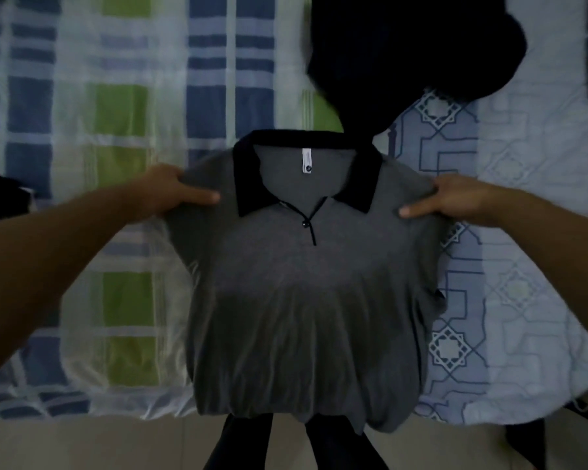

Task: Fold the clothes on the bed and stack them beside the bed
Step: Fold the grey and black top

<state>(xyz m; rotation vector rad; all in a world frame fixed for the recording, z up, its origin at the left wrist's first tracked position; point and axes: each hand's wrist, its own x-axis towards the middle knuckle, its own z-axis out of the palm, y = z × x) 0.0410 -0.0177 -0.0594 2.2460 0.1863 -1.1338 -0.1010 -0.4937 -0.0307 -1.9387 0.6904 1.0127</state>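
Grey polo shirt [306, 300] hangs between left hand [170, 191] and right hand [455, 201], each grip pinching a shoulder.

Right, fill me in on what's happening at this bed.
A person is holding up a grey polo shirt with a black collar, the left hand and right hand each pinching a shoulder. It hangs unfolded in front of the checked bedspread. A dark garment lies on the bed behind it, not yet folded.
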